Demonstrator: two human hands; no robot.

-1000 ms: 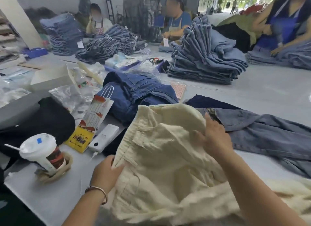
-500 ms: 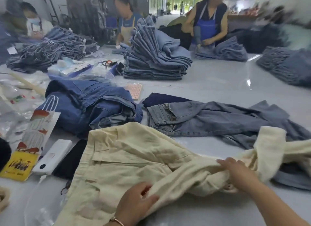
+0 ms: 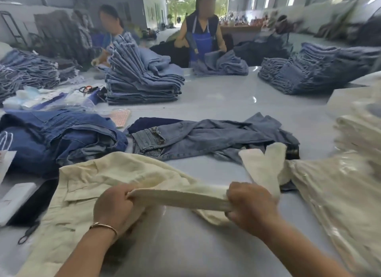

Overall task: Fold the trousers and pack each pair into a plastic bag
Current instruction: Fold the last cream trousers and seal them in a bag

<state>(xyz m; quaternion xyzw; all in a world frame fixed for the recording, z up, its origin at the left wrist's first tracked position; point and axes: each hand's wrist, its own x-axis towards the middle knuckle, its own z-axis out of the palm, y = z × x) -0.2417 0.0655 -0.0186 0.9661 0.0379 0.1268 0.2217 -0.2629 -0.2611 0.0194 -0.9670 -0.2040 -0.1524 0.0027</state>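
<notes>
Cream trousers [image 3: 99, 173]: soft, light, limp; likely best gripped at leg edges. Left hand [image 3: 115, 208] and right hand [image 3: 250, 206] each pinch one leg, stretched taut above desk [image 3: 216, 103].

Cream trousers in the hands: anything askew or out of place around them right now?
The cream trousers are not flat: both hands, left hand and right hand, grip one leg pulled taut, while the other leg end lies over the crumpled grey jeans. Nothing looks spilled or torn.
</notes>
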